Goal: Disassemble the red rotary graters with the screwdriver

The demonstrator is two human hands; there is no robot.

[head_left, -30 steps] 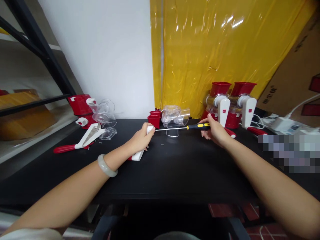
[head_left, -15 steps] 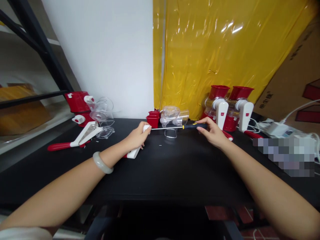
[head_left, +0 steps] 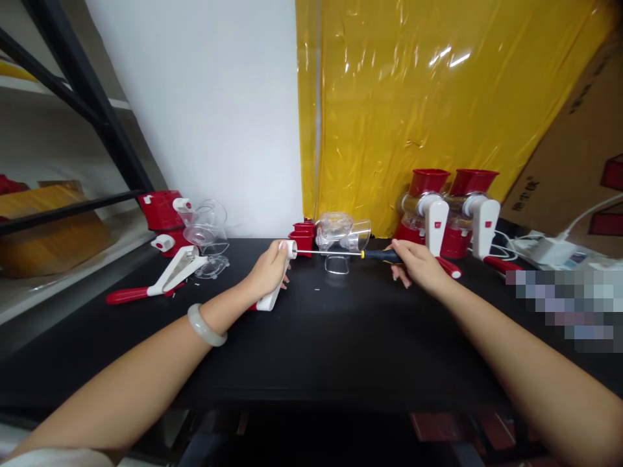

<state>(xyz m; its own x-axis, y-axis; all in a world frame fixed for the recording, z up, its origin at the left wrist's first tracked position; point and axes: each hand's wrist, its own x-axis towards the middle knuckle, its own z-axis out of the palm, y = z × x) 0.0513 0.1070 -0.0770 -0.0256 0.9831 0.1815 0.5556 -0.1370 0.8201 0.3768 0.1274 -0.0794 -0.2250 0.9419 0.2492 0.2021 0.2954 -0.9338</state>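
Left hand (head_left: 267, 272): fingers are gripping white crank arm (head_left: 268, 302) over black tabletop (head_left: 350, 350). Right hand (head_left: 418, 263): fingers are holding screwdriver (head_left: 378, 255) by handle end; its shaft is reaching crank arm's round upper end.

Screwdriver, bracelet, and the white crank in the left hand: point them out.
Screwdriver (head_left: 379, 255): head view, on the dark handle, just past the yellow collar.
Bracelet (head_left: 201, 329): head view, on the pale band itself.
White crank (head_left: 268, 301): head view, on its lower end.

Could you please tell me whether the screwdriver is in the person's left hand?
No, the right hand holds the screwdriver, while the left hand grips a white crank arm.
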